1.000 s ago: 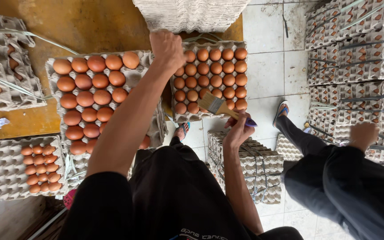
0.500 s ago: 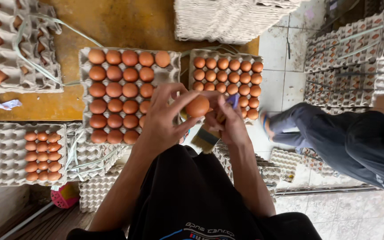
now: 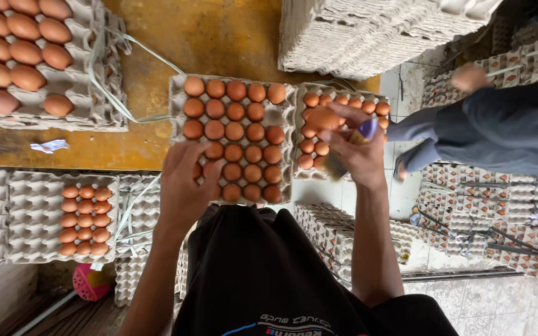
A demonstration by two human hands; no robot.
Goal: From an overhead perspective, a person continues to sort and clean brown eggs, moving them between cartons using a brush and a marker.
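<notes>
My left hand [image 3: 185, 183] rests palm down on the near left corner of a grey pulp tray [image 3: 281, 118] full of brown eggs, its fingers spread over the eggs. My right hand [image 3: 353, 149] is raised over a second, smaller egg tray [image 3: 378, 99] to the right. It grips a brown egg [image 3: 323, 119] at the fingertips and also holds a small brush with a purple handle [image 3: 363, 132].
The trays sit on a yellow wooden table [image 3: 219, 37]. A stack of empty pulp trays [image 3: 375, 31] stands behind. More egg trays lie at upper left [image 3: 88, 93] and lower left [image 3: 32, 211]. Another person in dark clothes [image 3: 499, 130] stands at right among tied tray stacks [image 3: 499, 205].
My left hand has let go of the egg and dropped onto the middle tray. My right hand has carried the egg and brush to the right, over the smaller tray.
</notes>
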